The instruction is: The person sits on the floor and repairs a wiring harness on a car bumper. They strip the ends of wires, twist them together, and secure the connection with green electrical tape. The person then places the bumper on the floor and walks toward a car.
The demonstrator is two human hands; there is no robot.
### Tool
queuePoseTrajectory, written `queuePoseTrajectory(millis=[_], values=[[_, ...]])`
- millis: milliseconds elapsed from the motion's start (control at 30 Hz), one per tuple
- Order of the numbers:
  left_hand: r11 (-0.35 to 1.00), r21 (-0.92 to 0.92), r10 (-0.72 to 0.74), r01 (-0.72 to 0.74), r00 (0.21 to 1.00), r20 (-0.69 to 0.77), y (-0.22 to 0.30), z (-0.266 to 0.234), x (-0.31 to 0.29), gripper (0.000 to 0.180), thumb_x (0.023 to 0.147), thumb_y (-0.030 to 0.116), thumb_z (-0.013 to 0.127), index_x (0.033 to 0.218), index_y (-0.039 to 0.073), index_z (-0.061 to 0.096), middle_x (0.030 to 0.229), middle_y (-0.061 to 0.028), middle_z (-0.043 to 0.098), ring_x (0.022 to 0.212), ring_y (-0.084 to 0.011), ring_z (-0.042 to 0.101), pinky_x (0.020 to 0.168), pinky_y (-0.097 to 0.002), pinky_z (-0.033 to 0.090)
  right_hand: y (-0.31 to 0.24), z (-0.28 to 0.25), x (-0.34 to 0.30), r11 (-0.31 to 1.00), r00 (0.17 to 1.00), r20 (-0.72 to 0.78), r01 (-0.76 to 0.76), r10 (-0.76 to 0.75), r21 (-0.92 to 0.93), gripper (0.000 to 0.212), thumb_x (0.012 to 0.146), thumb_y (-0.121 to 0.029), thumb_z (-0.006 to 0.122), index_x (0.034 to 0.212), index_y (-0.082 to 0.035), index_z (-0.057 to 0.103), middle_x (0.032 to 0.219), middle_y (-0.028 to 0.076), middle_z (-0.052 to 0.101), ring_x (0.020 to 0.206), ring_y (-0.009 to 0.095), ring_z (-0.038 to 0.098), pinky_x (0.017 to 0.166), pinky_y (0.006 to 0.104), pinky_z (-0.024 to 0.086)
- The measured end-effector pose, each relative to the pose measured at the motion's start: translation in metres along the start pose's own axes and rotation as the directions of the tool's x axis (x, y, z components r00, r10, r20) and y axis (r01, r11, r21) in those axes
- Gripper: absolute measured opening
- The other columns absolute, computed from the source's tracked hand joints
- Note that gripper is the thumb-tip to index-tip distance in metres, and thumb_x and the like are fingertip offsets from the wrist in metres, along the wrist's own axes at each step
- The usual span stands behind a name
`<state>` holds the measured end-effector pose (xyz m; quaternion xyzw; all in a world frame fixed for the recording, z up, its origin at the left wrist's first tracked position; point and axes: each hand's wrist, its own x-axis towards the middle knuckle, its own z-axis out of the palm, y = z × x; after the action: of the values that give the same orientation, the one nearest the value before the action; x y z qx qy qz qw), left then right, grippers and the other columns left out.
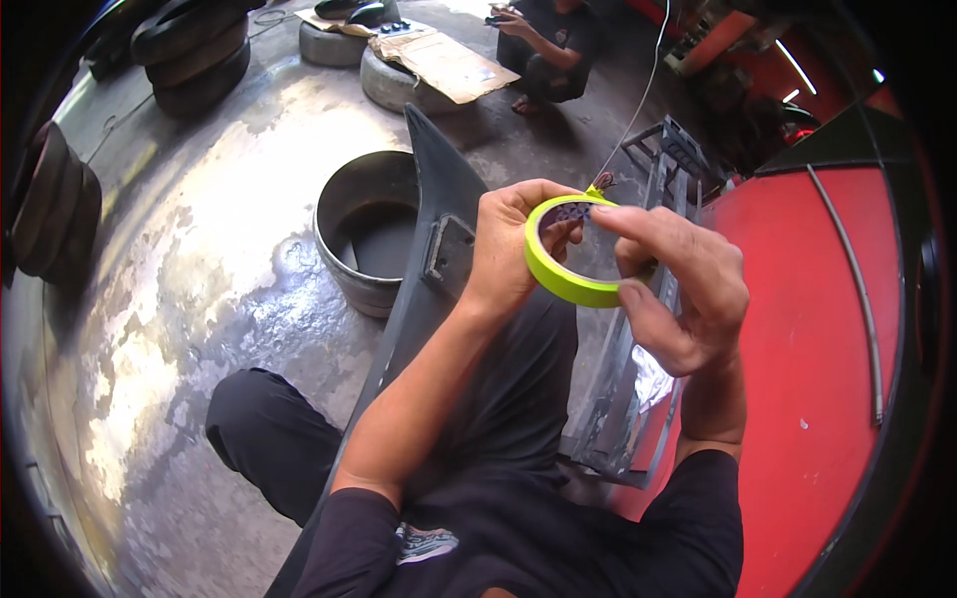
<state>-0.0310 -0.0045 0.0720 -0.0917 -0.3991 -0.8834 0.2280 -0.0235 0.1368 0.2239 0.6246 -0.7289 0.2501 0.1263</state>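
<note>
A roll of yellow-green tape is held up in front of my body. My right hand grips its right side, thumb at the lower rim and fingers at the upper rim. Behind the roll, my left hand is closed, some fingertips showing through the hole. Its index finger reaches a small bundle of wires with yellow-green tape at its base; the exact grip is partly hidden. A thin pale cable runs upward from the bundle. Under my left forearm, a long dark curved panel leans across my legs.
A round metal drum stands left of the panel. To the right are a dark metal frame and a red surface with a grey rod. Tyres are stacked far left; cardboard covers another. A person crouches beyond.
</note>
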Motion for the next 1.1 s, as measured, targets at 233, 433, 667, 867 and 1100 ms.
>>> queuePoseTrajectory(millis=[233, 433, 667, 867, 1100], values=[[0.981, -0.110, -0.167, 0.162, 0.986, -0.031, 0.016, 0.004, -0.002, 0.021, 0.099, 0.017, 0.077, 0.108, -0.003, 0.075, 0.079, -0.0036, 0.068, 0.058, -0.0060, 0.052, 0.052, -0.0225, 0.037, 0.024, -0.003, -0.043, 0.938, 0.992, 0.120, 0.016, 0.028, -0.345, 0.051, 0.080, -0.030, 0.089, 0.116, 0.003, 0.073, 0.074, 0.011, 0.068, 0.061, 0.027, 0.064, 0.064, 0.0390, 0.048], [0.982, -0.138, -0.139, 0.132, 0.989, -0.041, 0.012, 0.008, -0.002, 0.023, 0.097, 0.018, 0.080, 0.107, -0.002, 0.072, 0.079, -0.0054, 0.067, 0.058, -0.0073, 0.052, 0.050, -0.0231, 0.037, 0.037, 0.009, -0.058, 0.923, 0.936, -0.119, -0.347, 0.331, -0.167, 0.030, 0.084, -0.008, 0.072, 0.111, 0.005, 0.071, 0.081, 0.021, 0.070, 0.073, 0.039, 0.068, 0.069, 0.0483, 0.051], [0.977, -0.160, -0.139, 0.141, 0.990, 0.022, 0.011, 0.011, -0.004, 0.020, 0.098, 0.018, 0.078, 0.106, 0.000, 0.072, 0.077, -0.0050, 0.065, 0.056, -0.0067, 0.050, 0.048, -0.0233, 0.035, 0.053, 0.009, -0.039, 0.898, 0.911, -0.180, -0.402, 0.372, -0.179, 0.019, 0.097, -0.015, 0.071, 0.104, 0.001, 0.080, 0.072, 0.014, 0.068, 0.070, 0.030, 0.065, 0.079, 0.0384, 0.050], [0.951, -0.183, -0.225, 0.248, 0.965, 0.138, 0.011, 0.012, -0.006, 0.017, 0.098, 0.016, 0.077, 0.101, 0.001, 0.070, 0.075, -0.0045, 0.064, 0.053, -0.0054, 0.045, 0.047, -0.0220, 0.032, 0.094, 0.022, -0.033, 0.945, 0.913, -0.281, -0.323, 0.297, -0.048, 0.014, 0.092, -0.006, 0.075, 0.102, 0.003, 0.079, 0.077, 0.012, 0.074, 0.077, 0.026, 0.068, 0.080, 0.0366, 0.053], [0.913, -0.227, -0.305, 0.338, 0.937, 0.170, 0.008, 0.012, -0.004, 0.021, 0.097, 0.014, 0.077, 0.111, 0.000, 0.070, 0.074, -0.0033, 0.062, 0.054, -0.0052, 0.046, 0.048, -0.0212, 0.032, 0.123, 0.022, -0.007, 0.999, 0.988, -0.154, -0.005, 0.013, 0.049, 0.014, 0.088, 0.001, 0.076, 0.101, 0.006, 0.077, 0.086, 0.015, 0.074, 0.087, 0.025, 0.070, 0.089, 0.0379, 0.055]])
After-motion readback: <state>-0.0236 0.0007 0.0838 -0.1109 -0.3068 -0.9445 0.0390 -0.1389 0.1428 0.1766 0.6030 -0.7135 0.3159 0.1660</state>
